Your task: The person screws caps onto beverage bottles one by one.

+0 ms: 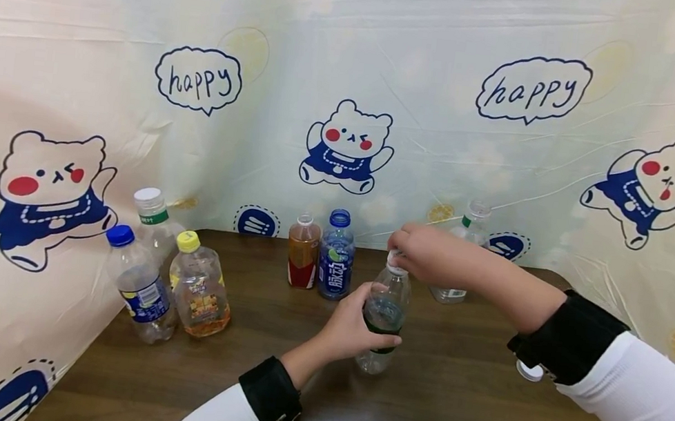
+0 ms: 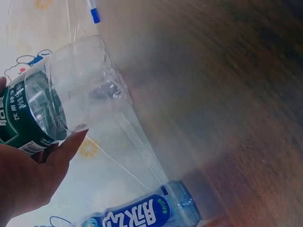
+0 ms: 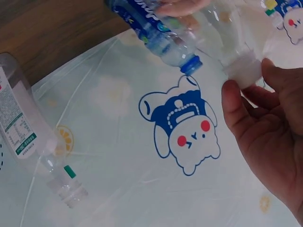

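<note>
A clear plastic bottle point(image 1: 386, 305) with a green label stands upright in front of me, its base close over the table. My left hand point(image 1: 352, 323) grips it round the label; in the left wrist view the fingers and thumb point(image 2: 71, 144) wrap the green band. At the top, my right hand point(image 1: 426, 252) pinches the white cap point(image 1: 395, 261) between thumb and fingertips. The right wrist view shows that white cap point(image 3: 244, 70) at the bottle's neck, held from both sides.
Left on the table point(image 1: 269, 369) stand a blue-capped bottle point(image 1: 143, 296), a yellow-capped bottle point(image 1: 200, 292) and a white-capped bottle point(image 1: 154, 224). Behind are an open brown-drink bottle point(image 1: 302, 255), a blue bottle point(image 1: 336, 259) and a clear bottle point(image 1: 471, 236). A loose white cap point(image 1: 529, 371) lies right.
</note>
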A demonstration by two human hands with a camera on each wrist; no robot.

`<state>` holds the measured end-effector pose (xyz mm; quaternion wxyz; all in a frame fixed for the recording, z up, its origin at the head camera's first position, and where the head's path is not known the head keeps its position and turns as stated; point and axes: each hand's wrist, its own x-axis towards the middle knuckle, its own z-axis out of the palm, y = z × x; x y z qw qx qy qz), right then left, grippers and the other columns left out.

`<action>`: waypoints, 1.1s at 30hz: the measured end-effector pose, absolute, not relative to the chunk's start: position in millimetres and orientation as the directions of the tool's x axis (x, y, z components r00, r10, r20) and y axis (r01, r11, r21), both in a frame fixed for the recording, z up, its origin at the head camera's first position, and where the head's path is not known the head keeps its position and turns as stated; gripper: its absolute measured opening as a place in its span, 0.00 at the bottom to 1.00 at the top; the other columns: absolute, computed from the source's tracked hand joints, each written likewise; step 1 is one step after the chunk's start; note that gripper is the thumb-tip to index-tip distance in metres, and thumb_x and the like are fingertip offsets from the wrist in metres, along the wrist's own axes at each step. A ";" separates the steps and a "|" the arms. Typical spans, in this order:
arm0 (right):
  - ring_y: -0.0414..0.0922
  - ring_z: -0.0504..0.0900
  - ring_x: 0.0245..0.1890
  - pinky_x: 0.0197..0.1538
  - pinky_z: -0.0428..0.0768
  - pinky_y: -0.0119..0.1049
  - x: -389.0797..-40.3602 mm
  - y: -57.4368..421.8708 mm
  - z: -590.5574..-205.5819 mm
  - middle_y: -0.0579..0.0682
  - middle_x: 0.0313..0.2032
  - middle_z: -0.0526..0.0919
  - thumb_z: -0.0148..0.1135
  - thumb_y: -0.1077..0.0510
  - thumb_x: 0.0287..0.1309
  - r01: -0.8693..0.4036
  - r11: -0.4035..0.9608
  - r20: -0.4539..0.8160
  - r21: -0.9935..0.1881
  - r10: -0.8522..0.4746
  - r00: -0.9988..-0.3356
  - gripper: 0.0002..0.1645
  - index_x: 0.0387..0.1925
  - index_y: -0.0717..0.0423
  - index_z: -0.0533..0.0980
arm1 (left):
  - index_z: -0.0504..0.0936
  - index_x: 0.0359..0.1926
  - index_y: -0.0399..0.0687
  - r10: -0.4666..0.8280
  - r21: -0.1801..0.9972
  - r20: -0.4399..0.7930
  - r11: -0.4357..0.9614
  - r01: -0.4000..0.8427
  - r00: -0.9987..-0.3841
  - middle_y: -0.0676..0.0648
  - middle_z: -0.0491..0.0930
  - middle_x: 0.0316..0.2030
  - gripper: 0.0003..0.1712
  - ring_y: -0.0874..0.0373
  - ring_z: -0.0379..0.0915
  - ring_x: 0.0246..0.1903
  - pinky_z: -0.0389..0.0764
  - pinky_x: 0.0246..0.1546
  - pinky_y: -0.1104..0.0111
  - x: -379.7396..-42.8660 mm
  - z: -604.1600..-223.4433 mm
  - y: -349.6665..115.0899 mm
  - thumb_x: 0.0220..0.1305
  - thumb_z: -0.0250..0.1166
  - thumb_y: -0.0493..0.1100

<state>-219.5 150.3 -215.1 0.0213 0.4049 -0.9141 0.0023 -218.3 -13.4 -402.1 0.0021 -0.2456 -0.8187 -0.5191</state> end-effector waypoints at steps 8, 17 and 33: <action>0.46 0.79 0.27 0.38 0.82 0.42 -223.8 148.2 -225.7 0.50 0.25 0.77 0.56 0.54 0.69 -0.688 0.713 0.074 0.134 -0.700 -0.711 0.15 0.34 0.63 0.77 | 0.66 0.64 0.52 0.395 0.841 0.266 0.351 0.412 -0.879 0.49 0.74 0.58 0.44 0.54 0.73 0.55 0.77 0.53 0.57 -219.0 -402.6 -14.1 0.48 0.78 0.54; 0.43 0.79 0.30 0.38 0.82 0.39 -224.7 157.4 -216.1 0.50 0.34 0.83 0.61 0.54 0.66 -0.702 0.699 0.060 -0.137 -0.701 -0.710 0.13 0.43 0.61 0.81 | 0.67 0.63 0.54 0.406 0.842 0.266 0.344 0.416 -0.874 0.50 0.74 0.57 0.43 0.56 0.73 0.53 0.77 0.52 0.58 -218.3 -403.7 -15.6 0.49 0.78 0.52; 0.49 0.81 0.39 0.45 0.82 0.44 -220.0 159.1 -216.0 0.55 0.38 0.81 0.62 0.62 0.64 -0.778 0.627 0.078 -0.040 -0.775 -0.628 0.10 0.44 0.64 0.80 | 0.67 0.63 0.55 0.422 0.842 0.263 0.338 0.420 -0.867 0.50 0.73 0.57 0.43 0.56 0.73 0.54 0.77 0.53 0.58 -217.4 -402.6 -14.0 0.49 0.78 0.52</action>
